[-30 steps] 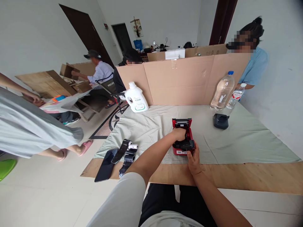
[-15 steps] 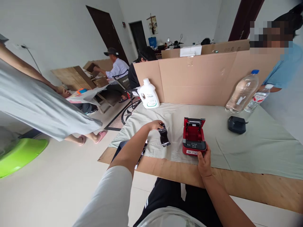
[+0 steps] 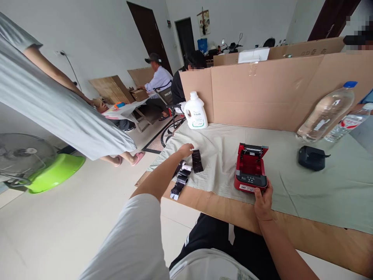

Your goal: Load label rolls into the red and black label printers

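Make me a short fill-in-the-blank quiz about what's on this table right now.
1. The red printer has its lid ____.
2. The right hand rests at the printer's ____ edge.
3. The left hand reaches toward a ____ strip on the cloth.
4. The white jug stands before the ____ divider.

Missing words: open; near; black; cardboard

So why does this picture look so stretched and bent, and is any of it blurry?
Head view: a wide lens bows the cardboard wall and stretches the edges, like the grey-clad person at left. Soft, even daylight, faint shadows. The red printer, left hand and right hand look sharp; faces are pixelated on purpose.
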{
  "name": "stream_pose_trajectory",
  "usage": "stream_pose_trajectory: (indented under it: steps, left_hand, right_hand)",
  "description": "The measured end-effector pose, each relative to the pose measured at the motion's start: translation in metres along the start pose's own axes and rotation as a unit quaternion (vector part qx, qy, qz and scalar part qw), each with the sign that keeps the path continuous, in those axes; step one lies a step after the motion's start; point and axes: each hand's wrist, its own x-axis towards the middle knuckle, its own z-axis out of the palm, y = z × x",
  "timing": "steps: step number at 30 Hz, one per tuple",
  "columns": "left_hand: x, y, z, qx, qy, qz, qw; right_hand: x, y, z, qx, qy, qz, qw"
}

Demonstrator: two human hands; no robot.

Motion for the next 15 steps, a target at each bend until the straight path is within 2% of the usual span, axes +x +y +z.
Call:
stream_pose_trajectory:
  steps: [3, 6, 11, 15]
  left_hand:
    - [-0.022, -0.011, -0.006, 0.017, -0.056, 0.035, 0.998]
    - [-0.043, -0.014, 0.000, 0.047, -0.098, 0.079, 0.991]
    - [-0.059, -0.011, 0.015, 0.076, -0.090, 0.100, 0.988]
    - [-0.055, -0.017, 0.010, 0.083, -0.088, 0.125, 0.985]
  right_hand:
    - [0.000, -0.002, 0.001, 0.006, 0.007, 0.007, 1.000]
    - [0.000, -0.003, 0.002, 0.008, 0.008, 0.015, 1.000]
    - [0.000, -0.001, 0.001, 0.014, 0.000, 0.015, 1.000]
    - [0.000, -0.001, 0.000, 0.006, 0.000, 0.014, 1.000]
